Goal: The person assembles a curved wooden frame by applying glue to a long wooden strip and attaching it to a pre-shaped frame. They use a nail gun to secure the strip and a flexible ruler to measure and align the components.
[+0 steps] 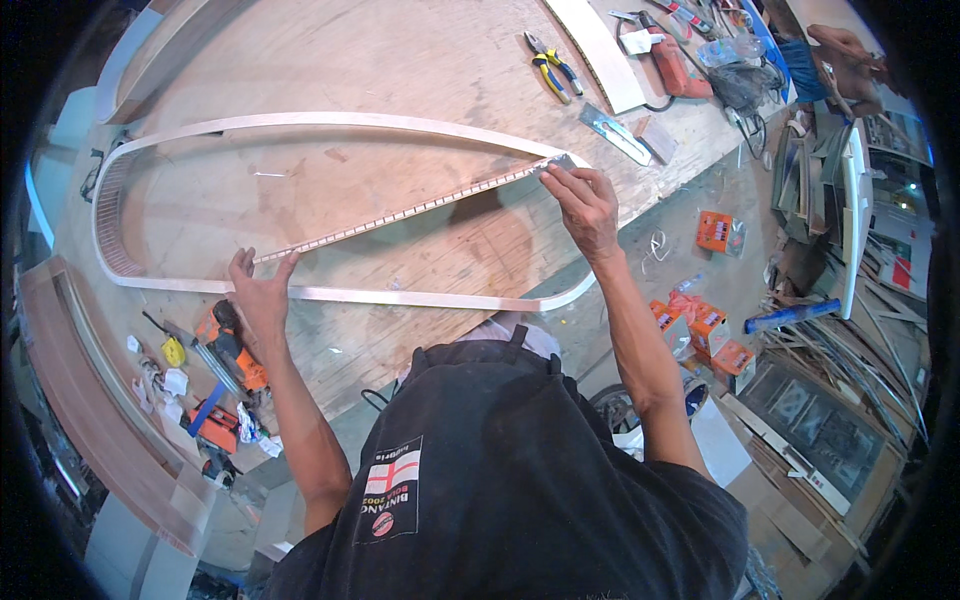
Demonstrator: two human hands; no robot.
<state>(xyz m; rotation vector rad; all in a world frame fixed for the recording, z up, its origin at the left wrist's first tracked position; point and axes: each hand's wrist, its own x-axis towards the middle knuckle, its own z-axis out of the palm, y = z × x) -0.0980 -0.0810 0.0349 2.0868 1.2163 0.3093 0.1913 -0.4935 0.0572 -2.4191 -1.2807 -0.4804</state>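
A long, narrow pale wooden strip with rows of cross slots (420,209) slants across the inside of a large teardrop-shaped wooden frame (320,118) on the workbench. My left hand (262,290) grips the strip's near-left end between thumb and fingers, over the frame's near side. My right hand (584,208) is closed at the far-right end, by the frame's narrow corner. Its fingers pinch a small dark grey flat piece (562,162) against the strip's end. Whether this is sandpaper or a scraper I cannot tell.
Pliers (551,66), a utility blade tool (614,133), a white slotted board (600,55) and a red power tool (677,63) lie at the far right of the plywood bench (400,60). An orange-black power tool (235,345) lies left. Orange packets (715,231) lie beyond the bench edge.
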